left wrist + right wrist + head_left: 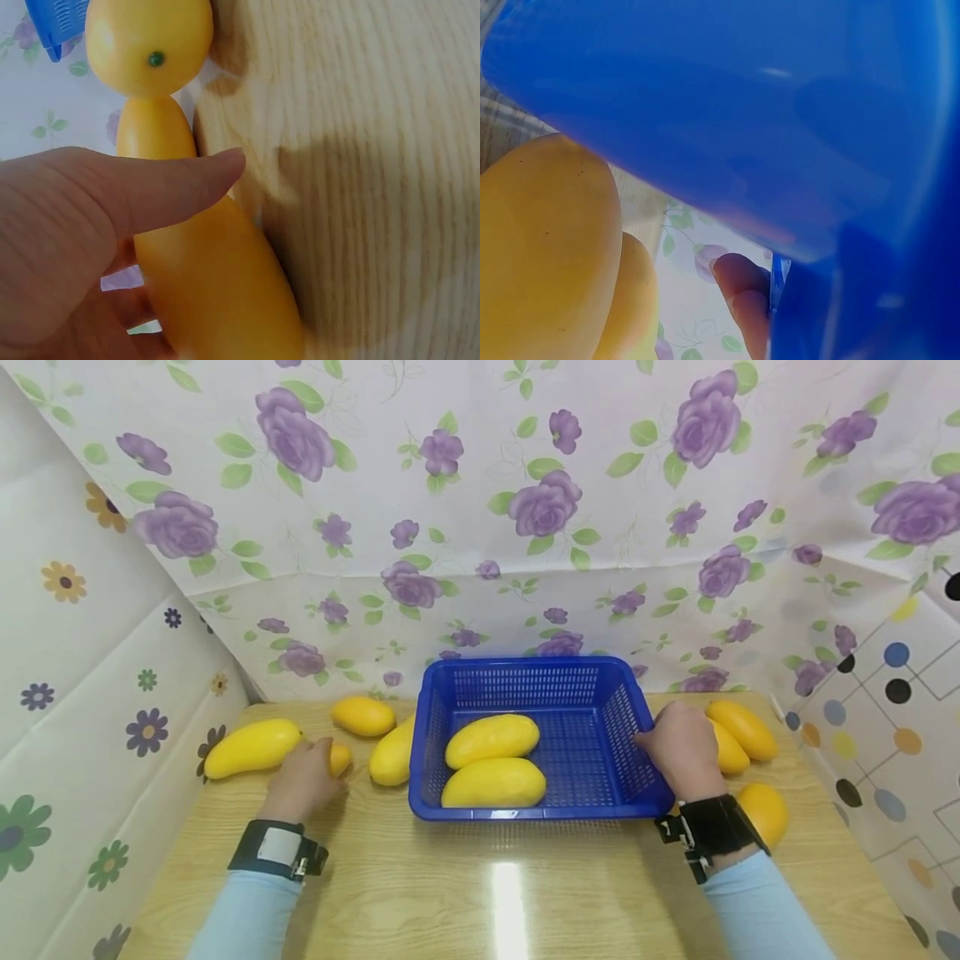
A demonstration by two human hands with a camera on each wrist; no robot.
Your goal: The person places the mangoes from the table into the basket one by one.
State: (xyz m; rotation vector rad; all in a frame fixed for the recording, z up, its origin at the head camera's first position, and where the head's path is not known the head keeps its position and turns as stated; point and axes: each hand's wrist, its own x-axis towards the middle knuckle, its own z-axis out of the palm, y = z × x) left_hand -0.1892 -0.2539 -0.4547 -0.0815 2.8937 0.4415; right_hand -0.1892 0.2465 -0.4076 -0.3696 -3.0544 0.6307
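Observation:
My left hand [307, 777] holds a mango [217, 285], its thumb lying across the near side and its fingers at the far side. In the head view the mango's rounded end shows just right of the hand. My right hand [684, 750] grips the right rim of a blue plastic basket [525, 814], thumb over the edge. In the right wrist view, a fingertip shows beside the blue rim [780, 277]. Two yellow mangoes [492, 739] lie side by side in the basket's left half.
A long yellow mango [255, 747] lies left of the left hand. Another mango [363, 716] sits behind it, and one [390, 760] is against the basket's left side. Several mangoes [763, 814] lie around the right hand. Flowered cloth [487, 510] hangs behind the wooden table [420, 893].

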